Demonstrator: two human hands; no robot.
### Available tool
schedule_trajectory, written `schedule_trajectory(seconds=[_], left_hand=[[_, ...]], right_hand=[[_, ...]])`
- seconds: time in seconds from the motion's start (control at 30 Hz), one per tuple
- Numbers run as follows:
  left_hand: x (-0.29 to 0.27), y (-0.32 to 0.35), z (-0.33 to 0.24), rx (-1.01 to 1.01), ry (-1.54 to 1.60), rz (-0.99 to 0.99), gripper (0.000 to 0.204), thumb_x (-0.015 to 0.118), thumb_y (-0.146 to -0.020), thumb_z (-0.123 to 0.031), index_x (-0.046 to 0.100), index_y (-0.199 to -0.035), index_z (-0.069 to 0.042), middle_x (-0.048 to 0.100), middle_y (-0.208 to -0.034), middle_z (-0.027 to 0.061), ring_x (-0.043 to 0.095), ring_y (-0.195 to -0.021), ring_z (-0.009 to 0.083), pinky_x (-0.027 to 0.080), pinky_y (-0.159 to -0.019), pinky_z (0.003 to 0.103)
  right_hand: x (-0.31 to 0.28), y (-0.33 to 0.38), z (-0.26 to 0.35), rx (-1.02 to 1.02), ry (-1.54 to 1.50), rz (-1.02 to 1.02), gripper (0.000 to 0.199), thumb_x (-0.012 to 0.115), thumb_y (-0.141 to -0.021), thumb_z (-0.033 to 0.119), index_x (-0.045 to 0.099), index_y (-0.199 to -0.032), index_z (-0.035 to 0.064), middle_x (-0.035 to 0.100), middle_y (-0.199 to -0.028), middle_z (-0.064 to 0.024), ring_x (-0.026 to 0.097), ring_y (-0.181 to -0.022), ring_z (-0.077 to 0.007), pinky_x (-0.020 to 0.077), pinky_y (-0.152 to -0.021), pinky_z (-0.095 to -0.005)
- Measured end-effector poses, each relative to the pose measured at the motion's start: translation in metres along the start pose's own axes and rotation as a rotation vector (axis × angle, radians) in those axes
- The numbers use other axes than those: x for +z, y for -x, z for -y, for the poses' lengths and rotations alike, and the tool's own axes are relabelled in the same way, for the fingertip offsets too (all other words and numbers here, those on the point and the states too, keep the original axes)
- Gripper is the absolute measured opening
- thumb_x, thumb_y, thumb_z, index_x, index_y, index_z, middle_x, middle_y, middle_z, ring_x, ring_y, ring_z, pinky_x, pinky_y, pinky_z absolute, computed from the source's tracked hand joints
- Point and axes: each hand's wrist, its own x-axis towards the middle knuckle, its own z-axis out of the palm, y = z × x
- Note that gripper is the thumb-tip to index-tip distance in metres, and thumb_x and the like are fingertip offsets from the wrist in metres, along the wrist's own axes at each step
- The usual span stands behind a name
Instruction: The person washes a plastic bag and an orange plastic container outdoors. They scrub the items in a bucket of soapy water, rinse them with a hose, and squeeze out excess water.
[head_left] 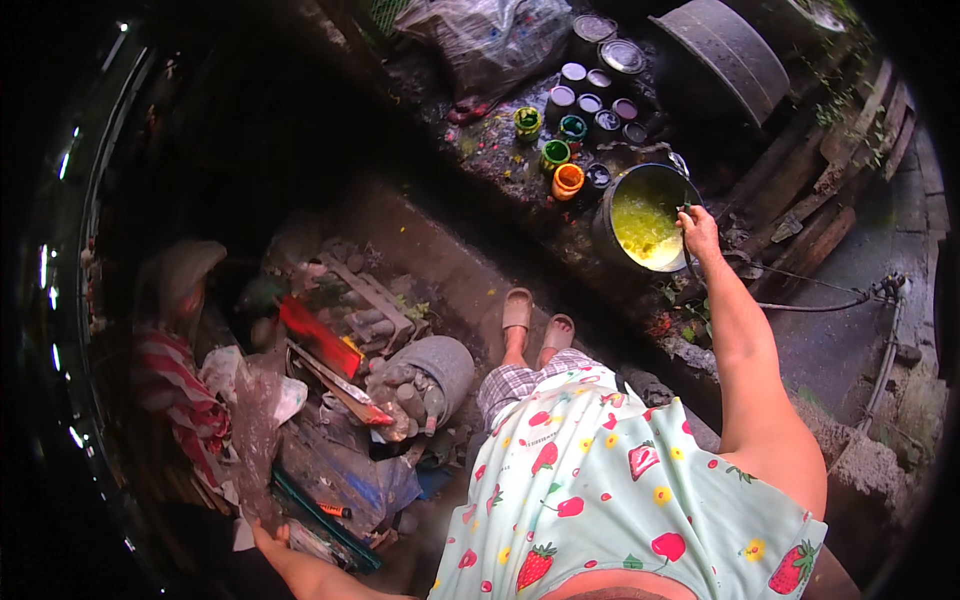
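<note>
My right hand (701,234) is closed around a thin dark hose (790,307) at the right rim of a dark bucket (604,228). Inside the bucket is yellow-green liquid (640,215), paler and brighter toward the near side. Low on the left, my left hand (272,540) is beside crumpled clear plastic (258,430) and a small whitish piece (243,533). Its fingers are dim and partly hidden, so whether it grips anything does not show. Left of the bucket stand open paint jars: an orange one (567,182), a green one (555,153) and a yellow-green one (527,122).
Several lidded cans (590,103) stand behind the jars, near a large grey tub (735,50) and a plastic sack (490,45). Wooden planks (810,220) lie at right, before pipework (890,290). A tipped grey bucket (445,370) rests among clutter left of my feet.
</note>
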Motion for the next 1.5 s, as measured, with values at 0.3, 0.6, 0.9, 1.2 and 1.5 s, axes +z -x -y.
schedule_trajectory(seconds=[0.3, 0.6, 0.9, 1.2, 1.5], left_hand=[[0.088, 0.039, -0.109, 0.812, -0.612, -0.682, 0.045, 0.067, -0.089, -0.024, 0.077, -0.13, -0.009, 0.075, -0.128, 0.0227, 0.073, -0.111, 0.047, 0.057, -0.101, 0.055], [0.506, 0.46, -0.195, 1.541, 0.229, 0.662, 0.025, 0.069, -0.098, -0.015, 0.083, -0.116, -0.005, 0.081, -0.112, 0.0157, 0.077, -0.106, 0.0285, 0.059, -0.1, 0.041], [0.703, 0.926, -0.059, 0.476, 0.083, 1.762, 0.015, 0.072, -0.098, 0.001, 0.078, -0.111, 0.004, 0.08, -0.096, 0.0166, 0.077, -0.079, 0.0205, 0.064, -0.065, 0.036], [0.799, 0.906, 0.005, 0.694, -0.318, 1.258, 0.033, 0.066, -0.096, -0.028, 0.084, -0.1, -0.001, 0.082, -0.103, 0.0224, 0.08, -0.099, 0.0385, 0.06, -0.088, 0.048], [0.864, 0.885, 0.062, 0.551, -0.295, 1.162, 0.033, 0.077, -0.088, -0.008, 0.08, -0.121, -0.001, 0.081, -0.112, 0.0176, 0.08, -0.095, 0.027, 0.062, -0.084, 0.041]], right_hand=[[-0.001, 0.027, 0.004, 0.002, -0.086, 0.048, 0.027, 0.065, -0.107, 0.023, 0.077, -0.123, 0.0052, 0.076, -0.087, -0.0141, 0.071, -0.07, -0.0211, 0.0568, -0.07, -0.0393], [-0.002, 0.064, 0.1, -0.098, -0.228, 0.188, 0.036, 0.071, -0.104, 0.021, 0.074, -0.134, 0.0031, 0.08, -0.104, -0.0194, 0.077, -0.085, -0.0236, 0.0601, -0.078, -0.0367], [0.037, 0.066, 0.156, -0.253, 0.23, 0.181, 0.042, 0.063, -0.103, 0.021, 0.066, -0.144, 0.0102, 0.077, -0.114, -0.0212, 0.074, -0.104, -0.0412, 0.0597, -0.089, -0.0514], [0.078, 0.016, 0.14, -0.006, 0.238, 0.285, 0.029, 0.066, -0.101, 0.021, 0.065, -0.129, 0.0172, 0.078, -0.096, -0.0213, 0.076, -0.095, -0.0444, 0.0592, -0.085, -0.0572], [0.107, 0.01, 0.125, 0.118, 0.222, 0.331, 0.025, 0.064, -0.102, 0.024, 0.064, -0.125, 0.0134, 0.078, -0.095, -0.0228, 0.077, -0.092, -0.0456, 0.0605, -0.084, -0.058]])
